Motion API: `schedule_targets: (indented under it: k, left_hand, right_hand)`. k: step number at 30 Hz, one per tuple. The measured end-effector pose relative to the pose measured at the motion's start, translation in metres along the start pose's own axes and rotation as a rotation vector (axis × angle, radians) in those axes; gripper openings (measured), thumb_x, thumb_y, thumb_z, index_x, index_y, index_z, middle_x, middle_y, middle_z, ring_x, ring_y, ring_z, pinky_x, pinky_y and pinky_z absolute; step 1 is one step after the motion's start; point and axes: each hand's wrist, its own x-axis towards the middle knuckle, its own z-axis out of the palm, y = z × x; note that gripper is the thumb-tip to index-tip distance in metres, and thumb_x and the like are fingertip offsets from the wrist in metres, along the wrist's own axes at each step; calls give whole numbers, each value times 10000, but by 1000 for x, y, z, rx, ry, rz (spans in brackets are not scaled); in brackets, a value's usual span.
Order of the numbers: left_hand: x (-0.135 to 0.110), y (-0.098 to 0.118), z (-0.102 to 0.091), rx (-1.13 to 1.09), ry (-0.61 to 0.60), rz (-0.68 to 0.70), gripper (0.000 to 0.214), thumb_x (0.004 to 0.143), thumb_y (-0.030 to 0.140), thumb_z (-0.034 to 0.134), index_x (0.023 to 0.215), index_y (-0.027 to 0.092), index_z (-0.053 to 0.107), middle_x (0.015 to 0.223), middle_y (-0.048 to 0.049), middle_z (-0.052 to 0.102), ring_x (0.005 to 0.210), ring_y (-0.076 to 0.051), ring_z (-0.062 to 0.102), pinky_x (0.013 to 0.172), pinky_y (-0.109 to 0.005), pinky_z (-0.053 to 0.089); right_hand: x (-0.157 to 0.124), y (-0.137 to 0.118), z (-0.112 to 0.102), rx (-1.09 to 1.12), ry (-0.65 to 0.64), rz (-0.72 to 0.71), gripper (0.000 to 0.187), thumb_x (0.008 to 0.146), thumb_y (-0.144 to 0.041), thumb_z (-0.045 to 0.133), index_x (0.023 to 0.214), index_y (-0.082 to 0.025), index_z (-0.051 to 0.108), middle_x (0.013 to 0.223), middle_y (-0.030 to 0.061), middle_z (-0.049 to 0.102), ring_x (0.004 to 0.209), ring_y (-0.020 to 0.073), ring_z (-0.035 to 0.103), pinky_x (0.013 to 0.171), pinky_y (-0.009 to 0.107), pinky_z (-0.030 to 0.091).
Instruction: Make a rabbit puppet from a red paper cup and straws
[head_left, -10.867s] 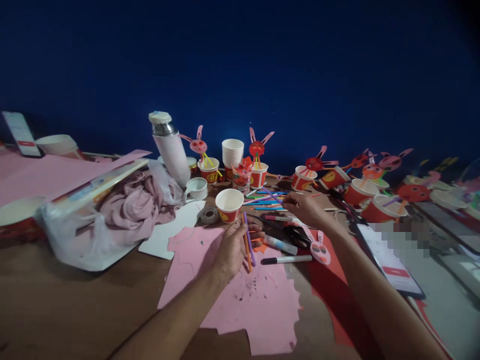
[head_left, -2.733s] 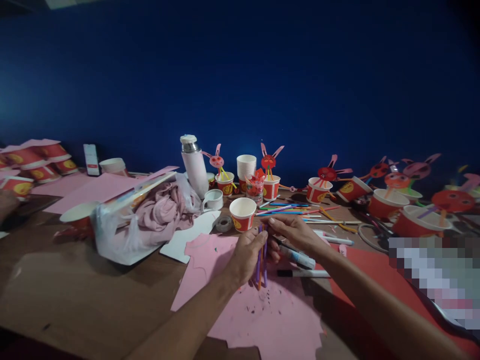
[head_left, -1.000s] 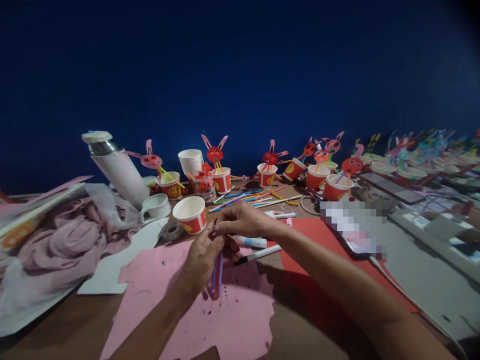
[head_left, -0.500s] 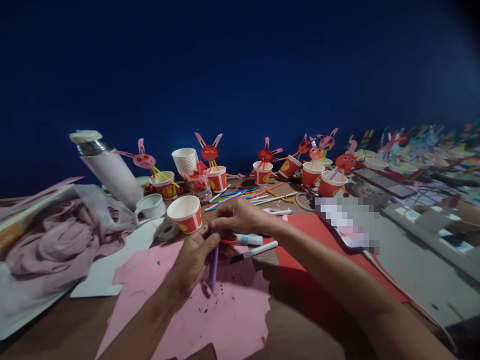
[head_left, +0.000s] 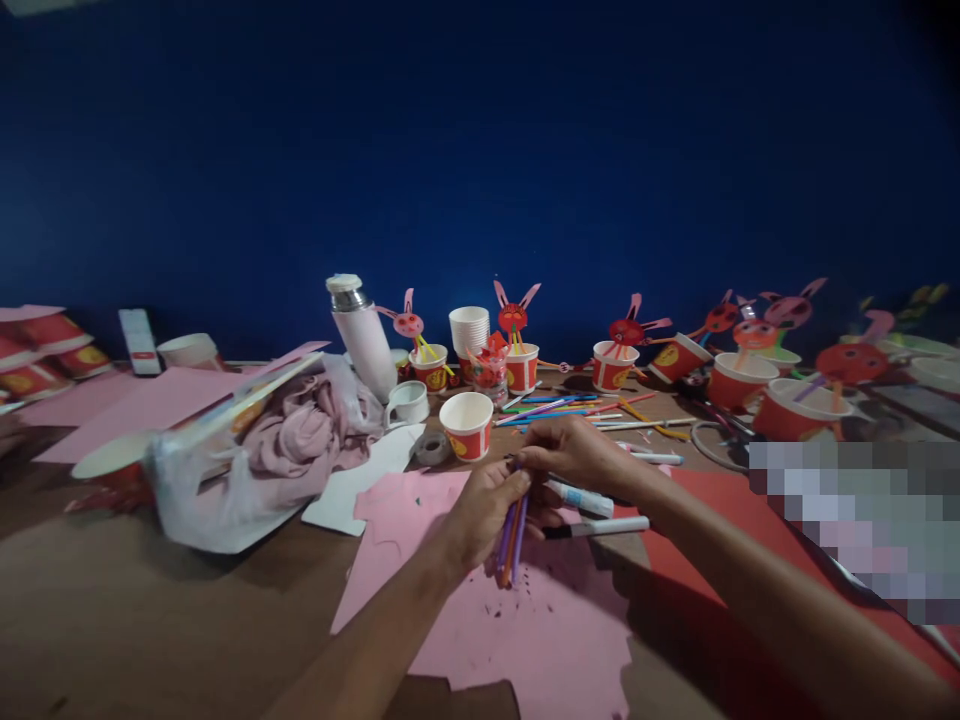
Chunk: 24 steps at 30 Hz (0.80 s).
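Our left hand [head_left: 481,512] gripped slim purple and orange sticks [head_left: 508,560] over cut pink paper [head_left: 555,640]; our right hand [head_left: 570,456] pinched their far ends.

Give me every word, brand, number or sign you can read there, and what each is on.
None can be read.
Front cup: yellow emblem, too small to read.
Tube: label print too blurred.
Phone at far left: screen marks too small.
Small disc by the back cups: dark mark, too small to make out.
Held sticks: no lettering visible.
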Motion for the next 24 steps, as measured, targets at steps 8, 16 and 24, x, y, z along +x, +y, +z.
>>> schedule_targets:
  k: [8, 16, 24]
  left_hand:
    - [2, -2, -2, -65, -24, 58, 244, 733, 331, 551, 782, 92, 556, 578, -60, 632, 444, -120, 580, 467, -208, 447]
    - [5, -2, -6, -107, 47, 116, 196, 734, 296, 558, 809, 116, 540, 574, -27, 618, 408, -97, 545, 417, -191, 405]
    - [6, 0, -8, -140, 102, 108, 164, 687, 263, 595, 693, 108, 541, 515, -10, 590, 378, -69, 507, 399, -167, 371]
  right_hand:
    - [-1, -6, -11, 176, 8, 5, 394, 835, -434, 370, 791, -140, 629, 676, 13, 589, 618, 120, 523, 567, 233, 388]
    - [-5, -3, -18, 316, -125, -57, 486, 870, -492, 245, 1177, -229, 516, 1135, 59, 570, 1008, 191, 521, 886, 373, 378]
    - [-4, -4, -12, 263, -222, -85, 492, 864, -502, 253, 1247, -259, 444, 1189, 44, 536, 1027, 206, 507, 897, 393, 367]
